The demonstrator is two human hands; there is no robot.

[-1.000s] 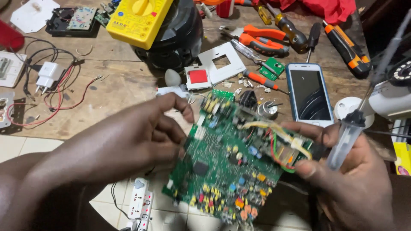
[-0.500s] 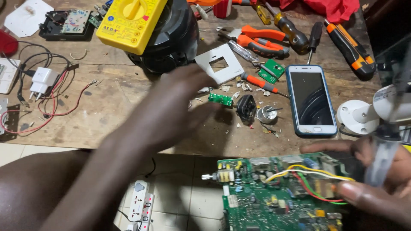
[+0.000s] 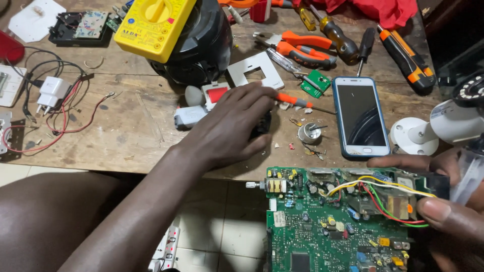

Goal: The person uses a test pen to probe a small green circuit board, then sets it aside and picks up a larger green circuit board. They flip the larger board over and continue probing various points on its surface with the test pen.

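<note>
My left hand (image 3: 227, 131) reaches out over the wooden table (image 3: 126, 126) and lies on a small black part (image 3: 263, 124), thumb on its near side and fingers curved over it. Whether it grips the part is hidden. Its fingertips are next to a small orange-handled screwdriver (image 3: 295, 100). My right hand (image 3: 448, 201) holds a green circuit board (image 3: 322, 226) by its right edge, below the table's front edge. The board carries yellow, red and green wires (image 3: 383, 194). A clear tube-shaped tool (image 3: 469, 176) is also tucked in that hand.
A phone (image 3: 360, 116) lies face up right of the left hand, with a small metal round part (image 3: 308, 133) between them. A yellow multimeter (image 3: 154, 25) leans on a black round device (image 3: 201, 45). Pliers (image 3: 302, 48), screwdrivers, a white charger (image 3: 50, 90) with wires and a white camera (image 3: 443, 126) crowd the table.
My left hand let go of the circuit board and reached forward onto the table to the black part. The right hand lowered the board toward me and turned it flat.
</note>
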